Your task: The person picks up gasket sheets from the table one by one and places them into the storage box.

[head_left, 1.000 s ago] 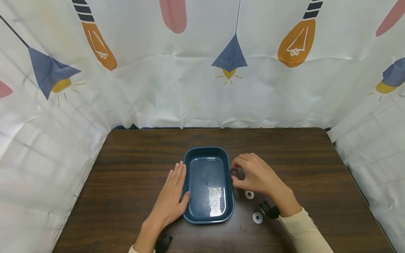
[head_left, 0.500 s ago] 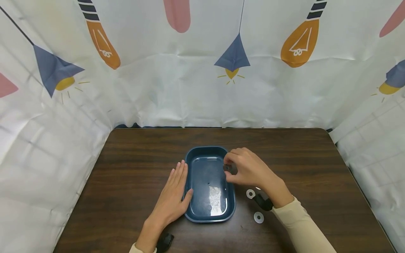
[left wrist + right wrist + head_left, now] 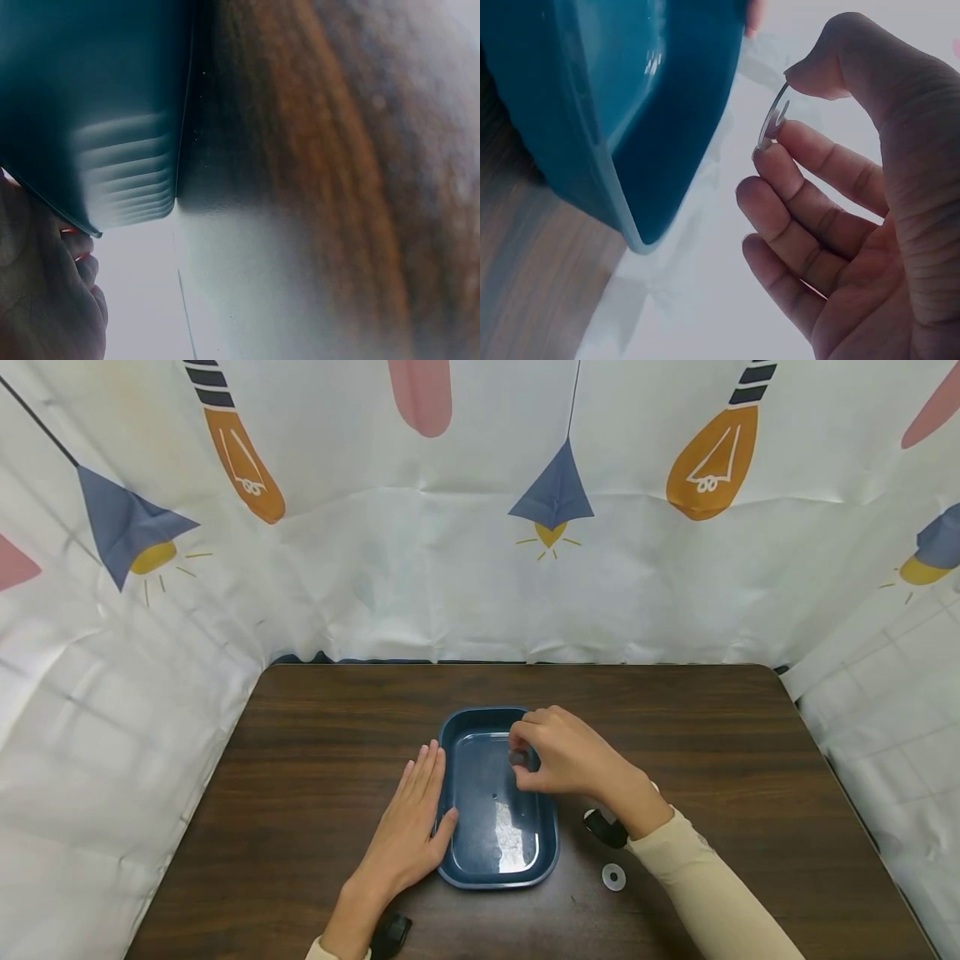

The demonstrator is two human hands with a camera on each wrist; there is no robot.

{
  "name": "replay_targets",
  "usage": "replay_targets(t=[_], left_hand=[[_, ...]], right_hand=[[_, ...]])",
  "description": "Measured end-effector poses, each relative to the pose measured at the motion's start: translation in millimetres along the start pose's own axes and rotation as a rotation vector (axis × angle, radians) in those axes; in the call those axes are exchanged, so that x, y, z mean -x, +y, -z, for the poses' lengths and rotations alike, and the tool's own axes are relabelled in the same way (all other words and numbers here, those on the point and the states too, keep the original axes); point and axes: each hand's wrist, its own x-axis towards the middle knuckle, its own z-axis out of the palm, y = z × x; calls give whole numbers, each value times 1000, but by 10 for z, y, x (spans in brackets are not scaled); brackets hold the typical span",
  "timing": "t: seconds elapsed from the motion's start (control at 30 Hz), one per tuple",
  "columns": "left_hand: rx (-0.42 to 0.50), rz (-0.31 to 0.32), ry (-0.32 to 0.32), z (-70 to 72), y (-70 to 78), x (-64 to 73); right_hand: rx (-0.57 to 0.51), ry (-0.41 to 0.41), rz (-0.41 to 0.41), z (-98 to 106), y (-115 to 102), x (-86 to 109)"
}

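A blue rectangular tray stands on the table. My left hand lies with straight fingers along its left rim, the thumb reaching over the edge. Above the tray's upper right part, my right hand pinches a thin metal washer between thumb and fingertips. In the right wrist view the washer is seen nearly edge-on, apart from the tray wall, with the other fingers loosely bent. In the left wrist view the left hand touches the tray's rim, and the ribbed outer wall shows.
A flat washer lies on the dark wooden table, right of the tray. Another is mostly hidden behind the black wrist camera on my right arm. A white curtain with lamp prints surrounds the table's back and sides.
My right hand has moved left, from beside the tray's right rim to over its inside, carrying the washer. The left hand keeps its place on the left rim.
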Motion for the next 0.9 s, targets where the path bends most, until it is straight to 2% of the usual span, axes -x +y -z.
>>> replay_targets(t=[0.57,0.77,0.9], left_hand=[[-5,-19,9,7,-9,10],[-9,-20,5,5,-8,-1],[-11,-19,6,-2,-2,-9]], right_hand=[[34,-99,87,-78,-88,-269],[34,-125,77,-86,-107,-286],[29,-155,36,-66,-114,-290]])
